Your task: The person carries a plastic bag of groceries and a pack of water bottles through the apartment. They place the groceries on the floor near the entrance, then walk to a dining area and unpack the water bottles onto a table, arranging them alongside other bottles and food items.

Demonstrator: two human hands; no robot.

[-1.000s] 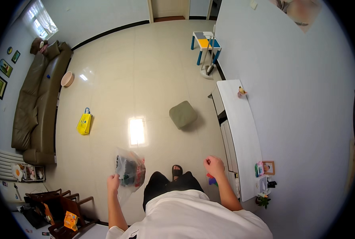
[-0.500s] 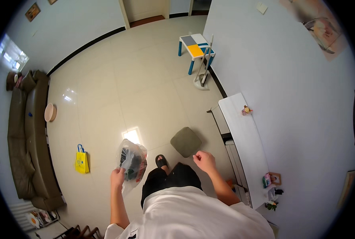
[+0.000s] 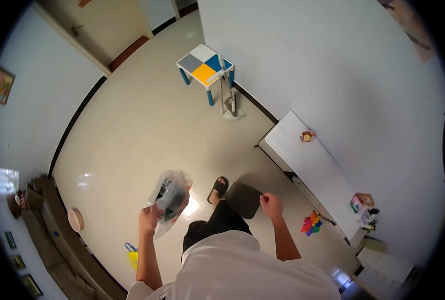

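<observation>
1. The left hand (image 3: 150,218) grips the gathered edge of a clear plastic bag (image 3: 175,194) with red marks; dark contents show through it, too blurred to name.
2. The bag hangs above the floor (image 3: 132,140), to the left of the person's forward foot (image 3: 218,188), which wears a dark sandal.
3. The right hand (image 3: 271,205) is curled into a loose fist; whether something small sits inside cannot be told. It appears just beside the right corner of a dark stool (image 3: 243,200), and contact cannot be judged.
4. A rainbow-coloured flower shape (image 3: 312,224) is near the front edge of a long white cabinet (image 3: 307,170).
5. On the cabinet, a small figurine (image 3: 307,136) stands near the back edge, toward the far end; a picture frame (image 3: 365,199) stands by the near back corner.
6. A broom and dustpan set (image 3: 227,95) stands at the near right corner of a small table (image 3: 205,66) with a coloured tabletop.
</observation>
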